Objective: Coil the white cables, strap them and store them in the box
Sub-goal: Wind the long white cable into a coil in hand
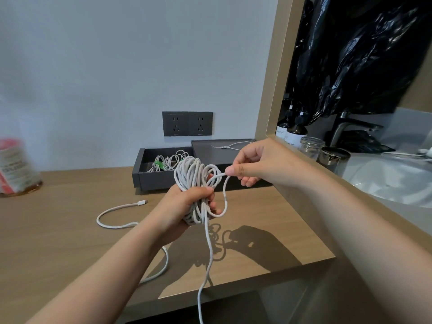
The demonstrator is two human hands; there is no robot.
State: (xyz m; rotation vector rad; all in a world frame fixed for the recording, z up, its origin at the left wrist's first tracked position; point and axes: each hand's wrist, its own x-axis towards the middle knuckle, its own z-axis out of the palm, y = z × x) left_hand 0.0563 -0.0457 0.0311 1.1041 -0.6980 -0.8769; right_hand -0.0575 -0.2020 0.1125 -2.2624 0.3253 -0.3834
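My left hand [187,204] grips a thick coil of white cable [195,174] above the wooden desk. Just to its right, my right hand [252,163] pinches a strand of the same cable between thumb and forefinger. A loose length hangs down from the coil past the desk's front edge. The cable's other end, with its white plug [142,202], lies on the desk at the left. Behind the hands stands the dark grey box [140,176], holding coiled white cables bound with a green strap [159,163]. Its lid [210,150] lies beside it with a thin white cable on top.
The wooden desk [70,218] ends at a front edge near my arms. A blurred red and white container [16,167] stands far left. Two dark wall sockets [187,123] sit behind the box. To the right, a mirror frame, bottles [295,129], glass jars and a sink.
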